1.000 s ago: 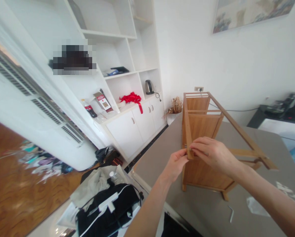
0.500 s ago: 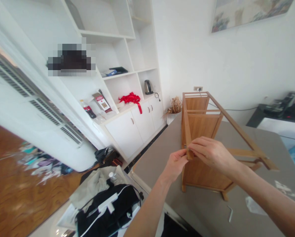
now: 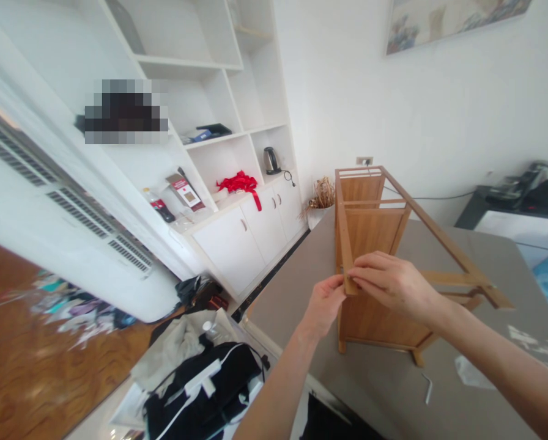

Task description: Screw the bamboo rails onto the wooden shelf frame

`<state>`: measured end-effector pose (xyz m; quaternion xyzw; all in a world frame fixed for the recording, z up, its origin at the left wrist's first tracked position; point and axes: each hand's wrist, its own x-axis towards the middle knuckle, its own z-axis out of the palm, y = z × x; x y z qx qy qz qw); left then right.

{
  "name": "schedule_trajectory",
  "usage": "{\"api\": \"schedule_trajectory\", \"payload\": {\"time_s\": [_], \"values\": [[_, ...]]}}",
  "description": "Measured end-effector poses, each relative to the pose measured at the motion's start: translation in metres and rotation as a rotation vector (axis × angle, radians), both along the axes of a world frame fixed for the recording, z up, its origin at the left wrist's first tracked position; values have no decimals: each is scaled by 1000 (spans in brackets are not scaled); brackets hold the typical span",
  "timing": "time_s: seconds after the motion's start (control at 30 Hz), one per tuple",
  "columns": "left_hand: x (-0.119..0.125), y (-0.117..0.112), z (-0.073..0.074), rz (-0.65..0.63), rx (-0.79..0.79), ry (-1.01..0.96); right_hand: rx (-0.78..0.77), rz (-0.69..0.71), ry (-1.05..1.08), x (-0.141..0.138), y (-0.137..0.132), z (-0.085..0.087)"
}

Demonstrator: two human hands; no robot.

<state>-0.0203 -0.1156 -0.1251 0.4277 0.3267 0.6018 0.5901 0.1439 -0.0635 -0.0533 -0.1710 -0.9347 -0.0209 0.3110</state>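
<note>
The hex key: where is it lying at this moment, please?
In the head view, the hex key lies on the table at lower right, below the wooden frame and left of the clear plastic.

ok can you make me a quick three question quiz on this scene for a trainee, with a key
1. Fill in "near" or "far": the left hand and right hand are both at the ____ end of the wooden bar, as the wearer sees it.
2. True or false: the L-shaped tool lies on the table, apart from both hands.
3. What stands on the white shelving just right of the red bundle?

Key: 1. Near. 2. True. 3. A kettle.
</note>
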Motion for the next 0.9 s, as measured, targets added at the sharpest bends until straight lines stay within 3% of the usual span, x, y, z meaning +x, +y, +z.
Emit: {"api": "schedule_trajectory", "payload": {"time_s": [0.13, 0.37, 0.9], "values": [[2, 0, -4, 13, -3, -32, -121, -10, 19, -1, 2, -3], [1, -1, -6, 53, -27, -15, -257, -213, -121, 0, -1, -1], [8, -1, -9, 131, 28, 46, -353, -109, -82, 4, 0, -2]]}}
